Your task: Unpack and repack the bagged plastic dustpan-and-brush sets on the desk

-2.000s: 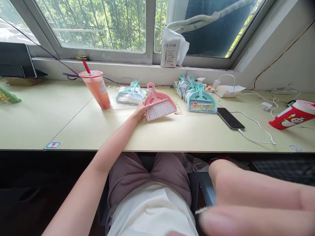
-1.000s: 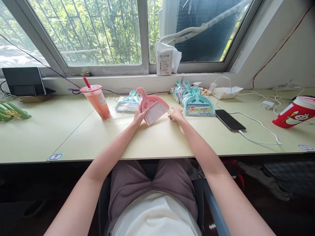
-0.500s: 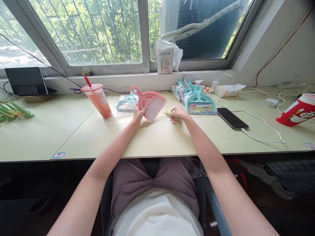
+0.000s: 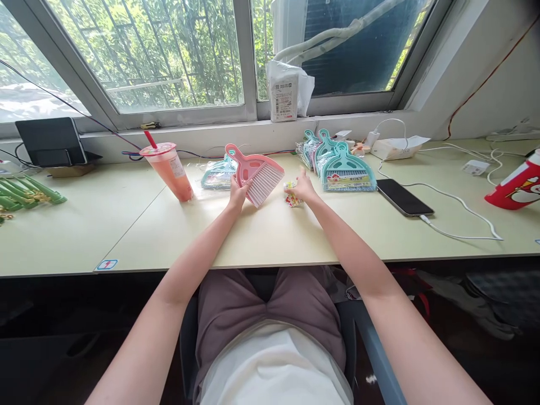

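A pink dustpan and brush set (image 4: 257, 173), with pale bristles facing down and right, is held upright near the middle of the table by my left hand (image 4: 238, 192). My left fingers wrap round its lower left edge. To the right, my right hand (image 4: 302, 188) has its fingers round a small colourful printed label (image 4: 292, 194) close to the tabletop. Behind the pink set lies a teal set in clear plastic (image 4: 218, 173). Several wrapped teal sets (image 4: 346, 169) stand just beyond my right hand.
A tilted cup of pink drink (image 4: 171, 171) stands left of the pink set. On the right are a black phone (image 4: 404, 197) on a white cable, a white box (image 4: 396, 148) and a red cup (image 4: 517, 183). Green items (image 4: 31, 191) and a black tablet (image 4: 49, 143) are at the left.
My right hand has turned, its fingers now raised, and the label has shifted slightly left with it. My left hand still holds the pink set. The view has shifted slightly.
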Motion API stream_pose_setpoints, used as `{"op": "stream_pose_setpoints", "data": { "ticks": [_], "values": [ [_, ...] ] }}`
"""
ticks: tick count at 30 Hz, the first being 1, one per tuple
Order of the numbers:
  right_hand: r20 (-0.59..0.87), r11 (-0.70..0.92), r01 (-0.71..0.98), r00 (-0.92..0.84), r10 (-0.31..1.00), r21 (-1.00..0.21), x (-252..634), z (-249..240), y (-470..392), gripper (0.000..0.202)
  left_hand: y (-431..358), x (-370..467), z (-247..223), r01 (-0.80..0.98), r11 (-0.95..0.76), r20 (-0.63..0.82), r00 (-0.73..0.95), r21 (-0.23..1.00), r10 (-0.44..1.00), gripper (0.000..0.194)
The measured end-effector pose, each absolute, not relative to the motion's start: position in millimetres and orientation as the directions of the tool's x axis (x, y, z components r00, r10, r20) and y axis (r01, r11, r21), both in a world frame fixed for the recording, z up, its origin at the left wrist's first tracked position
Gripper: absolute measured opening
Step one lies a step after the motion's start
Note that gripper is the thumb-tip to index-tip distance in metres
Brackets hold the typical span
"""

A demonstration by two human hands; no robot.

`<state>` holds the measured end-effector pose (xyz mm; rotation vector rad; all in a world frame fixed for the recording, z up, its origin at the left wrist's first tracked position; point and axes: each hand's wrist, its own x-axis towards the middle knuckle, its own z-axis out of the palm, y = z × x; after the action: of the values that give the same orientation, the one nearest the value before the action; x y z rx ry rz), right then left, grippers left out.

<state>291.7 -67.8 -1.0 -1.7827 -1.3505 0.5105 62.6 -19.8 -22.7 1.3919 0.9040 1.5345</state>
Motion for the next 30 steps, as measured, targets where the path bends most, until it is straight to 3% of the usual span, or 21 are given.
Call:
{"op": "stream_pose_setpoints", "data": {
  "ticks": [4, 6, 9, 17, 21, 25, 27, 30],
  "values": [
    [0.068, 0.017, 0.126, 0.409, 0.91, -0.992, 290, -7, -59, 0.088, -20, 64, -24, -0.172, -0.363, 0.365, -0.02, 0.916, 0.931, 0.05],
    [0.001, 0.049, -0.11, 0.396, 0.918, -0.993, 290, -12, -56, 0.066, -17, 63, -26, -0.217, -0.352, 0.356, -0.024, 0.911, 0.934, 0.052],
    [-0.071, 0.034, -0.263, 0.382, 0.921, -0.964, 291, -15, -55, 0.04, -15, 61, -26, -0.281, -0.309, 0.32, -0.008, 0.909, 0.947, 0.056],
    [-0.014, 0.067, -0.342, 0.228, 0.974, -0.937, 283, -3, -63, 0.03, -22, 59, -22, -0.369, -0.219, 0.266, 0.081, 0.903, 0.961, 0.058],
    [0.02, 0.076, -0.348, 0.162, 0.987, -0.934, 267, 1, -72, 0.001, -19, 62, -22, -0.374, -0.239, 0.286, 0.075, 0.896, 0.955, 0.061],
    [0.023, 0.052, -0.155, 0.181, 0.983, -0.987, 262, 5, -78, 0.03, -16, 62, -24, -0.378, -0.225, 0.273, 0.079, 0.898, 0.959, 0.062],
    [0.044, 0.059, -0.067, 0.205, 0.978, -0.996, 263, 6, -79, 0.036, -17, 63, -24, -0.385, -0.223, 0.273, 0.08, 0.896, 0.959, 0.062],
    [0.05, 0.063, -0.076, 0.162, 0.986, -0.995, 266, 6, -77, 0.035, -19, 64, -24, -0.377, -0.219, 0.271, 0.09, 0.9, 0.958, 0.061]
  ]
}}
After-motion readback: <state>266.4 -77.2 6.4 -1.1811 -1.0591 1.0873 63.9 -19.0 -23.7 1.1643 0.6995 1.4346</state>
